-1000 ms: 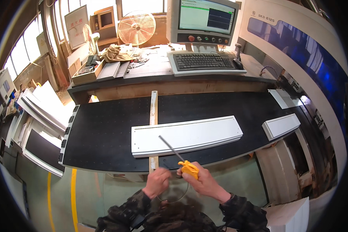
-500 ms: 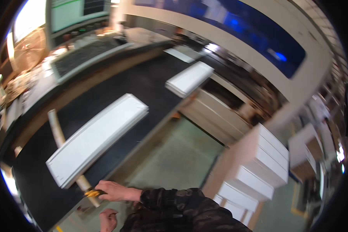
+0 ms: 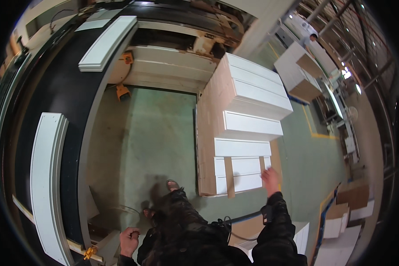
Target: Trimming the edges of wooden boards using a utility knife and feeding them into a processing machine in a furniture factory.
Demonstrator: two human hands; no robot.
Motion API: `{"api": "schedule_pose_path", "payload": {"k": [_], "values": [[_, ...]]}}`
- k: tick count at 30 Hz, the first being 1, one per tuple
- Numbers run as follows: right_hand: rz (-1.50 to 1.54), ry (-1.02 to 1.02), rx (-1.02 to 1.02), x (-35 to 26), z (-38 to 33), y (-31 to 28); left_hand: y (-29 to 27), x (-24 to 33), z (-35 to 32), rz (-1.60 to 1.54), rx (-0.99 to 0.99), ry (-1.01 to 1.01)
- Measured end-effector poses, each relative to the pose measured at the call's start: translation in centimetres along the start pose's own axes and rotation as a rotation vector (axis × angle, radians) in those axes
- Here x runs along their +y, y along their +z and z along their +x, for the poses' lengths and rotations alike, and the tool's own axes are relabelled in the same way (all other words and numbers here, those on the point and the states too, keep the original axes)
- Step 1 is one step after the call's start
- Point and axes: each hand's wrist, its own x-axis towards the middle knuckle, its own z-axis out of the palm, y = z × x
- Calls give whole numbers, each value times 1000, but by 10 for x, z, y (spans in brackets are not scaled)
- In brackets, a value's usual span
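1. right hand [image 3: 270, 181] was stretched out over the near end of the panel stack [image 3: 241, 128], fingers spread loose and flat, not gripping anything. it sat right at the edge of the lowest white panel, by a bare wood strip [image 3: 228, 177] lying across the stack; couldn't tell if it was actually touching.
2. left hand [image 3: 129, 241] hung low by the person's side, curled into a loose fist. couldn't tell if there was anything in it.
3. just left of that hand, a small yellow tool [image 3: 90, 252] lay at the near edge of the black tabletop [image 3: 53, 88], next to a thin wooden strip [image 3: 48, 228].
4. the stack was white panels laid in steps on a brown board pile, standing on the green floor [image 3: 150, 133] to the person's right.
5. on the tabletop to the left lay a long white panel [image 3: 46, 186], and a shorter white panel [image 3: 106, 42] sat farther along, well apart from it.
6. an orange device [image 3: 122, 91] sat on the floor under the tabletop edge.
7. more white cabinets [image 3: 299, 73] stood far off at upper right, with another person [image 3: 307, 40] beside them.
8. one sandalled foot [image 3: 173, 184] showed on the floor, between tabletop and stack.
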Motion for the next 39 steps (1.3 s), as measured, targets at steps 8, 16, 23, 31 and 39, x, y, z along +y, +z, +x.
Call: {"api": "schedule_pose_path", "payload": {"k": [8,16,23,31,39], "values": [[113,475,411,142,-21,-147,59,45,69,85,-170,-69],[338,731,68,212,227,20,188,158,208,331,-372,-236],[364,612,275,247,409,103,396,178,403,409,-585,-88],[505,693,367,231,432,105,683,138,532,47,-588,-397],[504,748,407,220,429,96,777,109,543,219,-402,-313]]}}
